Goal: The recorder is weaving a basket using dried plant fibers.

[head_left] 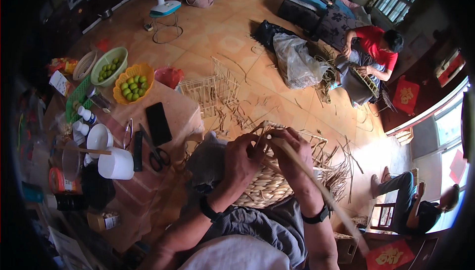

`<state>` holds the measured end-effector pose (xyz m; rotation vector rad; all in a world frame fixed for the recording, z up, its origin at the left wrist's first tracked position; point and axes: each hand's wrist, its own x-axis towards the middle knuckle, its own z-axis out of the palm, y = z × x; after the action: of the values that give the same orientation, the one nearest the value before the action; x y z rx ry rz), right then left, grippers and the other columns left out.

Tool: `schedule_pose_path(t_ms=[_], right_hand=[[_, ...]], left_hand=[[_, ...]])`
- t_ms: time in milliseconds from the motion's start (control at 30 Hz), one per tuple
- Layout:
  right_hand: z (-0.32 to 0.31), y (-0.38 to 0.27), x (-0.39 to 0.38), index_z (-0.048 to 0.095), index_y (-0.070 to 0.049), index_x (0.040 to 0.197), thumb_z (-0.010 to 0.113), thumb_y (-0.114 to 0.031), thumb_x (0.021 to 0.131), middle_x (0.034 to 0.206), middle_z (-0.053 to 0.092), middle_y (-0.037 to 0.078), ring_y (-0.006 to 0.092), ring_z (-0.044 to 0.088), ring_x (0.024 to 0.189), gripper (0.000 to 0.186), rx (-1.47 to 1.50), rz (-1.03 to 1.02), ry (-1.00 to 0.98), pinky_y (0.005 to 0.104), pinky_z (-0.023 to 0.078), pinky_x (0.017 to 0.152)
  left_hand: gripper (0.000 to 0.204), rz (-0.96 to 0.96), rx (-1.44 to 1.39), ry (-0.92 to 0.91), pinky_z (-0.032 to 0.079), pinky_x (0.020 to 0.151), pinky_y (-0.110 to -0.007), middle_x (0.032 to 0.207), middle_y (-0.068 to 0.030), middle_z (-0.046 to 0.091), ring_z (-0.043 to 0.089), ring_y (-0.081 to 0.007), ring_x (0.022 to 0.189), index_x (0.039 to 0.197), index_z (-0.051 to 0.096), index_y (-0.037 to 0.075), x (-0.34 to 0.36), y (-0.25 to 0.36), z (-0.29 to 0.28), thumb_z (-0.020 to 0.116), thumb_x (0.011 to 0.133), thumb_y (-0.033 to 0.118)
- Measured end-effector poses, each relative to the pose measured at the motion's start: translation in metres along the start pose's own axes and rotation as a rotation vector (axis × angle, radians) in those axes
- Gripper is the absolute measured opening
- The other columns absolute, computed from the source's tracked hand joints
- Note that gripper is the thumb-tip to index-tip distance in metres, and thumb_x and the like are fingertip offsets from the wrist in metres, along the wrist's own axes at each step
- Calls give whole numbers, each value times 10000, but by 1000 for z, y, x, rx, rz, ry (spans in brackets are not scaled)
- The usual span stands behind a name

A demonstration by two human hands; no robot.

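A woven basket of pale plant fibre rests on my lap, several loose strand ends fringing its right side. At its rim my left hand is closed, fingertips pinching the edge beside a short strand end. Close beside it, my right hand is closed around a long flat tan strand, which trails over my right forearm toward the lower right. The fingertips of both hands nearly meet. Part of the rim is hidden behind my fingers.
Left is a table with scissors, a black phone, a white cup and fruit in a yellow bowl. A wooden frame stands ahead among fibre scraps. Two people sit to the right.
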<state>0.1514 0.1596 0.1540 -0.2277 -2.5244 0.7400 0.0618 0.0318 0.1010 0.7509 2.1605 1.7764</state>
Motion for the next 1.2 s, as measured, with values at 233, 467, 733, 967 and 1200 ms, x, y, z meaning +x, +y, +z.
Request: schedule_pose_path(t_ms=[233, 467, 733, 967, 1200], right_hand=[[9, -17, 1, 635, -83, 1022, 670, -189, 936, 926, 653, 133, 374, 699, 718, 141, -376, 46, -76, 467, 512, 595], [23, -12, 0, 573, -51, 1169, 665, -137, 915, 992, 646, 188, 423, 690, 753, 283, -411, 76, -67, 498, 507, 618], [14, -20, -6, 583, -100, 1360, 786, -50, 807, 1094, 710, 153, 392, 737, 908, 591, -245, 162, -34, 468, 566, 709], [15, -21, -25, 525, -59, 1367, 814, -89, 903, 1092, 726, 220, 401, 749, 940, 548, -15, 223, 19, 456, 599, 758], [29, -9, -36, 602, -45, 1144, 922, -53, 811, 977, 760, 83, 191, 735, 835, 461, 317, 318, 224, 325, 591, 753]], left_hand=[[175, 360, 105, -64, 480, 685, -498, 792, -224, 628, 653, -434, 785, 885, 665, -14, 4, -13, -11, 768, 849, 123], [214, 502, 175, -105, 522, 737, -474, 839, -206, 643, 672, -416, 842, 904, 674, -5, 1, 2, -31, 750, 864, 190], [341, 347, -16, -73, 596, 716, -419, 954, -180, 761, 761, -373, 861, 1105, 760, 62, 1, 11, -22, 836, 884, 311], [299, 357, 268, -73, 550, 717, -457, 862, -216, 701, 707, -390, 803, 1082, 723, 15, -10, -34, -9, 671, 1043, 307], [258, 180, 203, -75, 578, 714, -495, 857, -244, 714, 724, -442, 815, 968, 723, 18, 0, -5, -5, 713, 973, 276]])
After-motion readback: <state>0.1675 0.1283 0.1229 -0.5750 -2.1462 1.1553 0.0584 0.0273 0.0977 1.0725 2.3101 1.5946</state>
